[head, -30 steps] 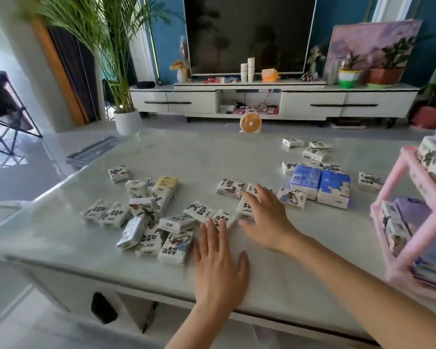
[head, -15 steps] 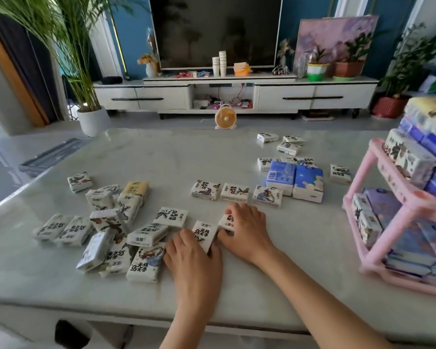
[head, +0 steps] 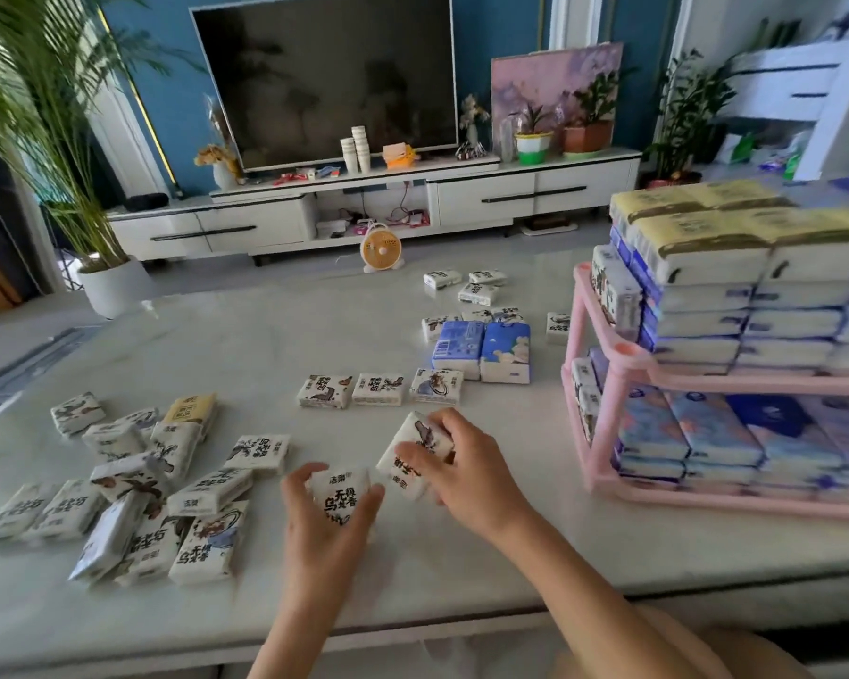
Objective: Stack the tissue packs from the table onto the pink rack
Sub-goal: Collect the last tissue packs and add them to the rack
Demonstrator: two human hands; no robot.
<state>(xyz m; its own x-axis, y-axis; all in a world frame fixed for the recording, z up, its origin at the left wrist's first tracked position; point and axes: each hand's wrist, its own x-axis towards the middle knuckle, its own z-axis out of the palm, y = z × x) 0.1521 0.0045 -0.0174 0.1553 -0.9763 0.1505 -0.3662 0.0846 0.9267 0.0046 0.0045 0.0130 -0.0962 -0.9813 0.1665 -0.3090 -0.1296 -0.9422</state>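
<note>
Flat a second ago, our left hand (head: pixel 322 531) now grips a printed pack (head: pixel 340 494), our right hand (head: pixel 469 475) a tilted pack (head: pixel 412 453), at six o'clock — pickup begun, we judge; pink rack (head: pixel 609 399) at three o'clock.

left hand (head: pixel 324 531): palm down, fingers curled round pack (head: pixel 341 497) | right hand (head: pixel 466 477): fingers gripped second pack (head: pixel 399 470) from the side | arms: both bare, stretched forward, hands close side by side
</note>
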